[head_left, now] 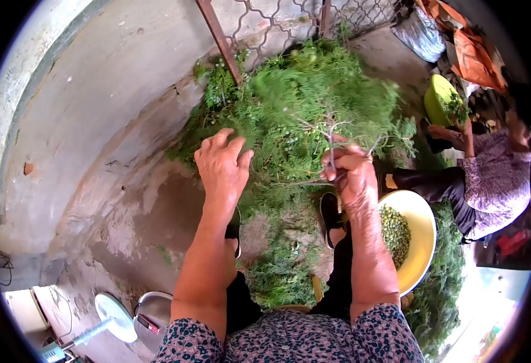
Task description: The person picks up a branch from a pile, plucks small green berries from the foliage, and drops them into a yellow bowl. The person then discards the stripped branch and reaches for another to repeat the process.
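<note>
My right hand [355,169] is closed around the bare woody stem of a leafy branch [332,130]. The branch's feathery green leaves spread out above the fist and are smeared by motion. My left hand [222,162] is to the left with its fingers bent and apart, near the greenery, and I see nothing in it. Beneath both hands lies a large heap of cut green branches [277,145], some with small round green fruits. Close to my right forearm stands a yellow basin [420,242] partly filled with small green fruits [394,233].
A seated person [498,181] at the right holds a sprig over a lime-green basin [436,100]. A metal lattice [271,24] stands behind the heap, along a plastered wall [108,78]. A fan [117,317] is at lower left. More foliage [438,284] lies beyond the yellow basin.
</note>
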Tool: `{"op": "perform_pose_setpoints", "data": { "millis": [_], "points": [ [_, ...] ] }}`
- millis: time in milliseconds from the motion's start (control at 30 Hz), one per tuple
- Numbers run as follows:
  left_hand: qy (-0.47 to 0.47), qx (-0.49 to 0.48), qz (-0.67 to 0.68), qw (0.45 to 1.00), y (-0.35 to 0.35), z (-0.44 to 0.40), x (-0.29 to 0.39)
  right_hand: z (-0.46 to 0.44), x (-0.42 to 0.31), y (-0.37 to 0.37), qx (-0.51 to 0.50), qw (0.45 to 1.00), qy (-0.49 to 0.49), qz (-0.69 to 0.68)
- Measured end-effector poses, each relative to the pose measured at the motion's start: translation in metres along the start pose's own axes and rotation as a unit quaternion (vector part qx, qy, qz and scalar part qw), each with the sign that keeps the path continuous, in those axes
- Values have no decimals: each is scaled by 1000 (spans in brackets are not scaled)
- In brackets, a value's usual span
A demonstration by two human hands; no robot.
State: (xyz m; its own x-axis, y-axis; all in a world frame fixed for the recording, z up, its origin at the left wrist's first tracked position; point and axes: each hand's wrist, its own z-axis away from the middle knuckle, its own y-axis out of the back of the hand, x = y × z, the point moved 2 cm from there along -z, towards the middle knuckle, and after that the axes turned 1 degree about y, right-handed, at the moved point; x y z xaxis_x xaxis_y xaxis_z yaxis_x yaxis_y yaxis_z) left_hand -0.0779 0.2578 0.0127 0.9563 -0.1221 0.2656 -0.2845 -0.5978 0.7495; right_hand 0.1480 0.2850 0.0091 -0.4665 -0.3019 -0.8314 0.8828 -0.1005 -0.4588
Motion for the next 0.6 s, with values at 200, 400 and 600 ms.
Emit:
{"op": "perform_pose_setpoints", "data": {
  "millis": [200, 400, 600],
  "points": [
    [132, -15, 442, 887, -10, 1, 35, -3, 27, -13, -27, 996, -13, 80],
    [209, -125, 614, 751, -21, 2, 43, 4, 47, -27, -71, 966, 5, 250],
    [251, -146, 651, 701, -28, 4, 38, 14, 67, -37, -60, 874, 112, 470]
  ]
}}
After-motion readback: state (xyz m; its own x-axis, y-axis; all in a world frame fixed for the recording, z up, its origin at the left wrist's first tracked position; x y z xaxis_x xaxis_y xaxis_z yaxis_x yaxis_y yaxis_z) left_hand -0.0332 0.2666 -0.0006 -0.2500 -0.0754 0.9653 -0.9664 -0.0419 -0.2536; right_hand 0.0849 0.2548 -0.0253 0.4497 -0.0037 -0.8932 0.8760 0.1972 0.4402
